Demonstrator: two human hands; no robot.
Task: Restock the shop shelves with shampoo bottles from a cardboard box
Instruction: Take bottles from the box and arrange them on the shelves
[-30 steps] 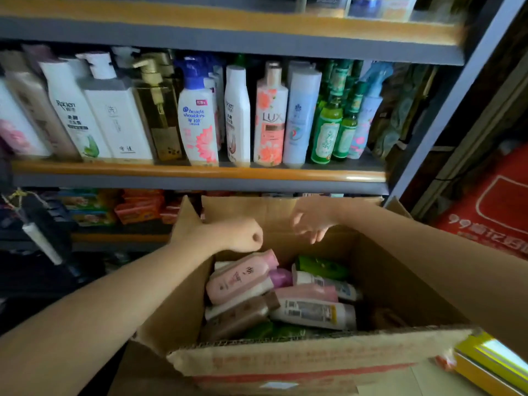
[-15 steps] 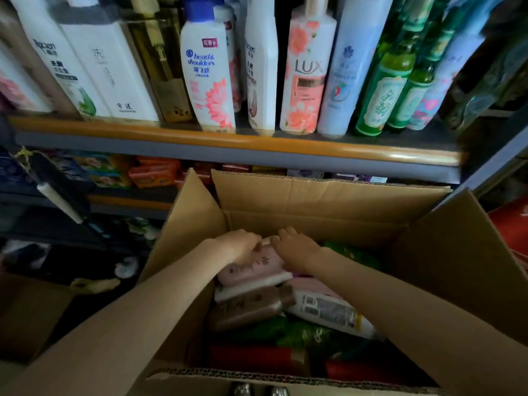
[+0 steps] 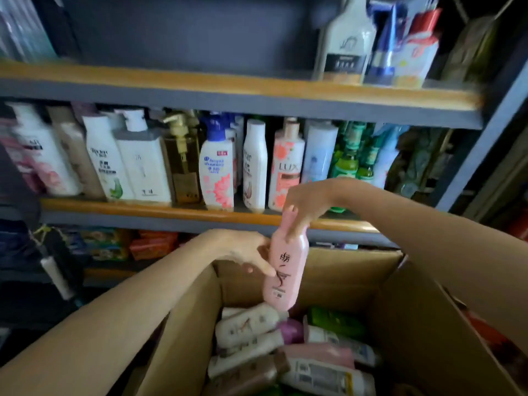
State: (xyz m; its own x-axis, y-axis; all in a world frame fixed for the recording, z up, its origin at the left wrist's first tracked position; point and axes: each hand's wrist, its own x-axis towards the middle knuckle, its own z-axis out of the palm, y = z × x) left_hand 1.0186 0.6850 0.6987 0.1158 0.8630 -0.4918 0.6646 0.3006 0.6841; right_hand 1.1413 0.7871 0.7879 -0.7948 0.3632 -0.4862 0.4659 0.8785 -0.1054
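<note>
1. The middle shelf (image 3: 200, 212) ahead is packed with upright bottles; the upper shelf (image 3: 200, 81) has bare room.
2. My right hand (image 3: 303, 207) pinches the pink bottle (image 3: 285, 267) at its cap end, and my left hand (image 3: 245, 252) grips its side, above the cardboard box (image 3: 414, 324).
3. The smooth bottle could slip back into the box.
4. Squeezed into that row, it may topple neighbours.

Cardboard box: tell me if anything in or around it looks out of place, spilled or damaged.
Nothing stands out. The brown cardboard box is open, and the plastic bottles inside lie loosely on their sides with no visible spill. The pink shampoo bottle is held upright above them by the left hand and right hand.
</note>
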